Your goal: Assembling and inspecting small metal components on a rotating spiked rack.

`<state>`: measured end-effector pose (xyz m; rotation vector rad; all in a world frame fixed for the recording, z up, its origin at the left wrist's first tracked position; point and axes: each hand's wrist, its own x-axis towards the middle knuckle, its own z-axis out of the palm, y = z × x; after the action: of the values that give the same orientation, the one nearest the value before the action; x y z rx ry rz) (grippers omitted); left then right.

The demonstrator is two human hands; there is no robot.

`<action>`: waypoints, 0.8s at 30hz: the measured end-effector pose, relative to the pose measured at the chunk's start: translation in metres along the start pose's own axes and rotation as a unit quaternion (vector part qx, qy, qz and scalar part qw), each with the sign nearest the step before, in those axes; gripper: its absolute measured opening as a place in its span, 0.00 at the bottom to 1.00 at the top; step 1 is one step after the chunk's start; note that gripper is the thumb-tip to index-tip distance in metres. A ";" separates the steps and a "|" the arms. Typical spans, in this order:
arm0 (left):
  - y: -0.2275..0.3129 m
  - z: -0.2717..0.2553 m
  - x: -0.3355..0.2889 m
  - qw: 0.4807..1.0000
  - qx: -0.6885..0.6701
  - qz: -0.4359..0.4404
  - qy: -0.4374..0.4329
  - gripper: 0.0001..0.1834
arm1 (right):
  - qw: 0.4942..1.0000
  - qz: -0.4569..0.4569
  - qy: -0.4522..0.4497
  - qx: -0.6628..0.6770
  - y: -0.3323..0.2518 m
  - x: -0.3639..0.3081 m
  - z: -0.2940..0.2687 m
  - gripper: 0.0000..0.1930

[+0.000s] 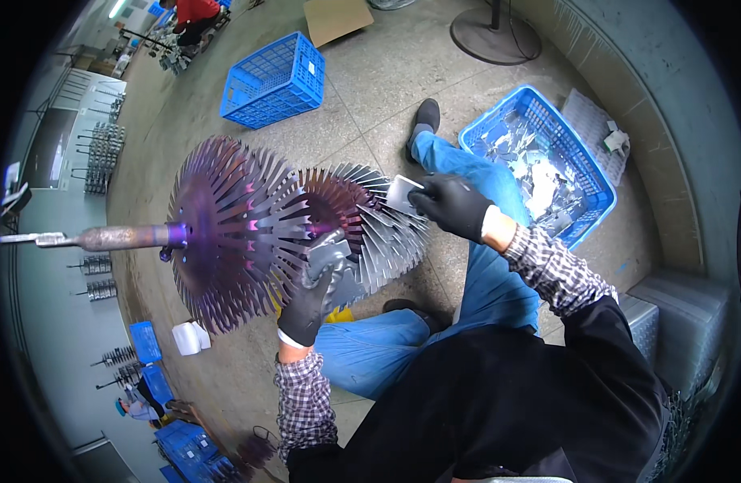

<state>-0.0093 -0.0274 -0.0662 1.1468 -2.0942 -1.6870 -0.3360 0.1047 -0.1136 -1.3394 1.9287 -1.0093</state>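
Observation:
In front of me lies a large metal rack (195,217) with purple-stained round discs, ringed by slotted prongs, on a thick shaft that points left. Many thin grey metal plates (391,253) sit fanned around its right-hand disc. My right hand (453,206), in a black glove, pinches a flat silvery metal plate (401,194) at the upper right edge of that fan. Lower down, between the discs, my gloved left hand (308,310) is closed on a small grey metal plate (326,254). How many plates it holds is hidden.
A blue crate (606,211) of loose metal plates stands by my right leg. Another blue crate (262,121), a cardboard piece (337,20) and a round stand base (495,36) are farther off. People work at the far left; more racks (105,153) line the left wall.

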 end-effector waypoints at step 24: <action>-0.002 0.001 0.041 0.954 0.258 0.147 -0.036 0.33 | 0.987 -0.094 -0.057 -0.118 0.006 0.042 0.043 0.12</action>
<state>-0.0369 -0.0551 -0.0800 0.8306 -2.6862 -1.0943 -0.3187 0.0554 -0.1432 -1.7016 1.9073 -0.7875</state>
